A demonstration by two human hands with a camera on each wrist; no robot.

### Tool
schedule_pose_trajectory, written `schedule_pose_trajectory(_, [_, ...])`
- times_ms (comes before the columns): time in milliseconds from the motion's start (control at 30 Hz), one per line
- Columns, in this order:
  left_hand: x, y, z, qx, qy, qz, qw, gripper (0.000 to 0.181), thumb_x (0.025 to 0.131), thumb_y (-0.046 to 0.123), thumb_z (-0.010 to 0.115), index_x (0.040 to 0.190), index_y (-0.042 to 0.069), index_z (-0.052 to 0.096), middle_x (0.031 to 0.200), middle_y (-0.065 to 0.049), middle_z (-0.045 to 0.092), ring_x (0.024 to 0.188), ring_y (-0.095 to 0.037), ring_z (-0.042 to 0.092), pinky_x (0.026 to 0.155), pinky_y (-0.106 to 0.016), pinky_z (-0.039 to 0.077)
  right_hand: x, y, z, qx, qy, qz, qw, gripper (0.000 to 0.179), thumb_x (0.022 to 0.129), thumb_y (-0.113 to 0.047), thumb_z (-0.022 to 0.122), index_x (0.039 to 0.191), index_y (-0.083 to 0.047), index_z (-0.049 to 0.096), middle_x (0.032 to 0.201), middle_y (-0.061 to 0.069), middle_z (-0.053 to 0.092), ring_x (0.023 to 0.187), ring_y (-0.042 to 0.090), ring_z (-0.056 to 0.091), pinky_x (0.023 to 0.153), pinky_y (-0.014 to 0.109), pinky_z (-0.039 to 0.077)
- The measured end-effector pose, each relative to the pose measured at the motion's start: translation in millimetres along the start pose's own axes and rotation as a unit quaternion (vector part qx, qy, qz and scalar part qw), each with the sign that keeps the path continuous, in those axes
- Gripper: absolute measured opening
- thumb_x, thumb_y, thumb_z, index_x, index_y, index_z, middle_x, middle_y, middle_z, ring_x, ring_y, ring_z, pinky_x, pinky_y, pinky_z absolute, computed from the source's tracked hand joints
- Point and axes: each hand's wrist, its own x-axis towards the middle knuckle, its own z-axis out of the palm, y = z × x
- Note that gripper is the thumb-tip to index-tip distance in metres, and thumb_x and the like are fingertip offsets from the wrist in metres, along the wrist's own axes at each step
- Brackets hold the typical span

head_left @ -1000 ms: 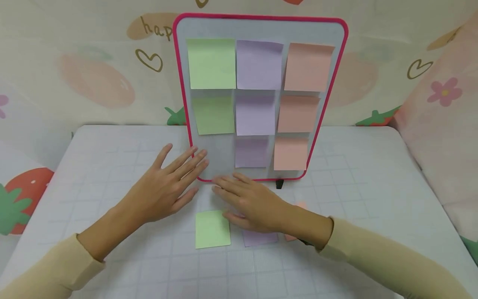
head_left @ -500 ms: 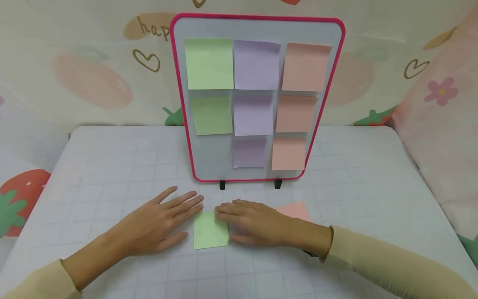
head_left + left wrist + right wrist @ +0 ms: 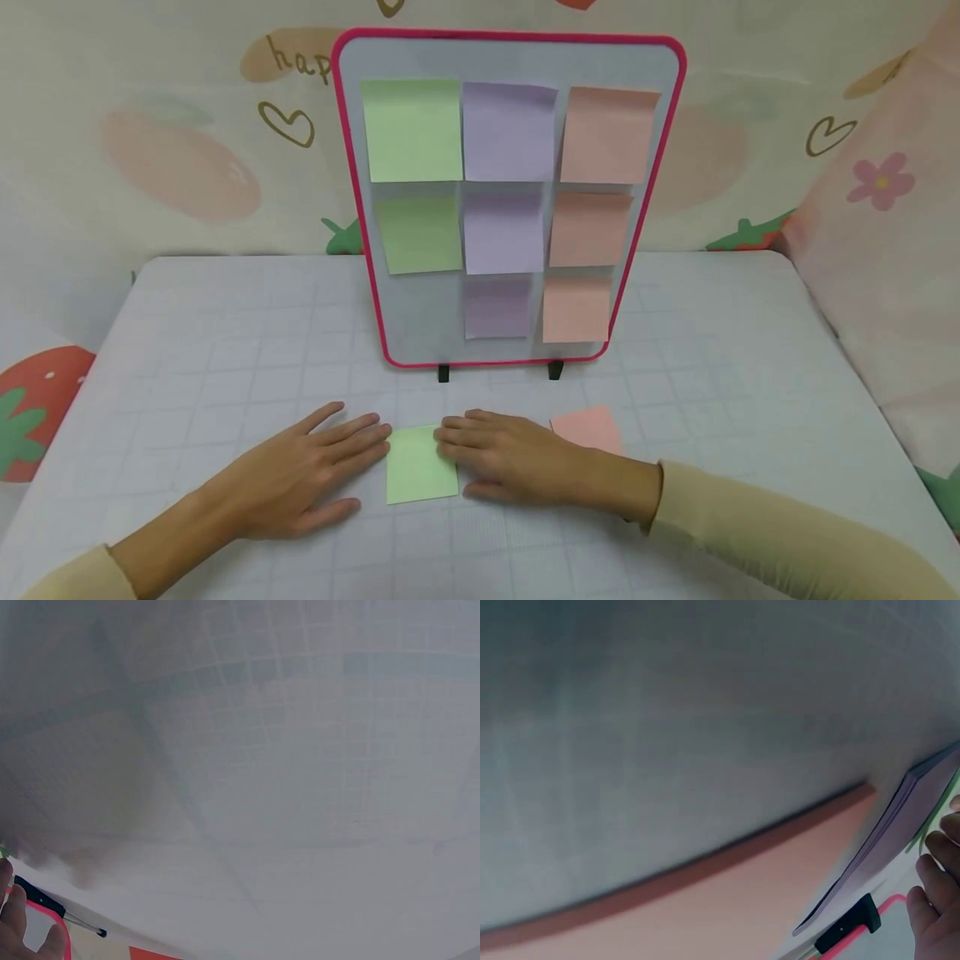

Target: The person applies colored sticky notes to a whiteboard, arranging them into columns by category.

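Note:
A light green sticky-note pad [image 3: 418,477] lies on the table in front of the board. My left hand [image 3: 296,479] rests on the table, fingers spread and straight, fingertips at the pad's left edge. My right hand [image 3: 517,460] lies palm down with its fingertips over the pad's right edge. A purple pad [image 3: 900,832] shows in the right wrist view; in the head view my right hand hides it. Partly behind my right wrist is a pink pad [image 3: 588,428]. Neither hand grips anything. In the left wrist view only some fingers [image 3: 13,915] show, at the lower left corner.
A pink-framed whiteboard [image 3: 420,321] stands upright on black feet [image 3: 555,370] behind the hands. It bears green notes [image 3: 412,131] in two rows, with purple notes [image 3: 510,133] and pink notes [image 3: 609,136] in three. A white gridded cloth [image 3: 247,333] covers the table.
Both hands have come down from the board's lower edge to the table by the green pad. The left hand has also moved left, off the board. The notes on the board look unchanged.

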Motion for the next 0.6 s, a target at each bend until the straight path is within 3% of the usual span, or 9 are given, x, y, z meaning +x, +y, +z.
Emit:
schedule_pose_trajectory(400, [-3.5,4.6,1.2,-0.010,0.004,0.004,0.9999,0.060,0.094,0.045,0.059,0.142,0.008,0.056,0.147,-0.006,0.052,0.136,-0.023,0.048,0.118,-0.040,0.008,3.8,-1.5,5.1,-0.020,-0.007,-0.009,0.9997,0.053,0.098,-0.036,0.062,0.140,-0.005,0.055,0.147,0.008,0.052,0.141,0.020,0.042,0.119,0.036,0.026])
schedule_pose_trajectory(600, [-2.2,5.8,0.5,-0.006,0.004,0.007,1.0000,0.058,0.095,0.045,0.059,0.140,0.009,0.058,0.146,-0.006,0.054,0.136,-0.022,0.048,0.114,-0.042,0.016,5.7,-0.5,4.3,-0.017,-0.016,-0.007,0.9997,0.053,0.098,-0.037,0.062,0.141,-0.006,0.055,0.147,0.007,0.052,0.140,0.020,0.043,0.119,0.036,0.025])
